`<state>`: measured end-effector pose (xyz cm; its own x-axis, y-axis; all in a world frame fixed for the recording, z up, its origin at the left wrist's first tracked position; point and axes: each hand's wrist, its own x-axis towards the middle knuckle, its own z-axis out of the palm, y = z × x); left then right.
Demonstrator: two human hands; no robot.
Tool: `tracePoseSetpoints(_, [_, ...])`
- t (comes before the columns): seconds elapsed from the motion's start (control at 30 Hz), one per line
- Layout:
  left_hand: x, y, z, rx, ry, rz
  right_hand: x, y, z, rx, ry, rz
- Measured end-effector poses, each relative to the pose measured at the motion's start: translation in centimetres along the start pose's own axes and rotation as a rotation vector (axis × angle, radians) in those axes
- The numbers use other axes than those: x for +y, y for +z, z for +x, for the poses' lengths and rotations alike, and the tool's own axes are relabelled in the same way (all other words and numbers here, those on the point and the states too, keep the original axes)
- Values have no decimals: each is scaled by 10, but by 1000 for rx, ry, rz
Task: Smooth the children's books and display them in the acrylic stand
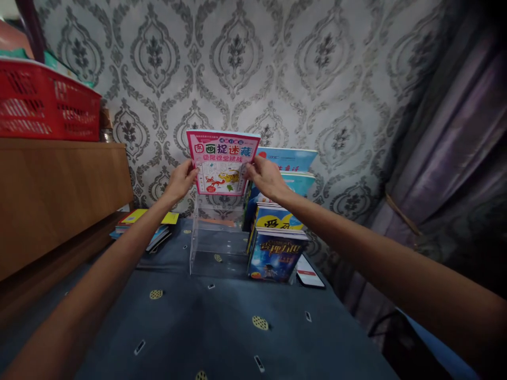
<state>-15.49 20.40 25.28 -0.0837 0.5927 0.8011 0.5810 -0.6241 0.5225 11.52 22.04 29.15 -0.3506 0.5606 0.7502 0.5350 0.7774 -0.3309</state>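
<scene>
I hold a pink children's book [222,161] upright with both hands, above the back tier of a clear acrylic stepped stand [216,244]. My left hand [181,180] grips its left edge and my right hand [266,177] grips its right edge. On the stand's right side, several books stand in rising rows: a dark blue one [275,255] in front, a yellow and blue one [277,219] behind it, then light blue ones [293,158] at the back. The left part of the stand holds nothing.
A stack of flat books with a yellow cover [147,221] lies at the left. A phone [310,273] lies right of the stand. A wooden cabinet [59,195] with a red basket [43,100] stands left. Dark curtain [447,174] hangs right.
</scene>
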Motion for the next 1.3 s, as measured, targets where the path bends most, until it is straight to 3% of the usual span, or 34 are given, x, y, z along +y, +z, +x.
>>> tracePoseSetpoints(0.33, [-14, 5, 42, -103, -171, -33, 9, 0, 51, 178, -32, 322])
tracePoseSetpoints(0.53, [-18, 14, 40, -215, -269, -87, 18, 5, 77, 155, 14, 425])
tracePoseSetpoints(0.77, [-29, 15, 27, -266, -309, -79, 13, 0, 69, 85, 111, 425])
tracePoseSetpoints(1.3, [-27, 17, 14, -275, -305, -169, -2, -17, 30, 114, -35, 346])
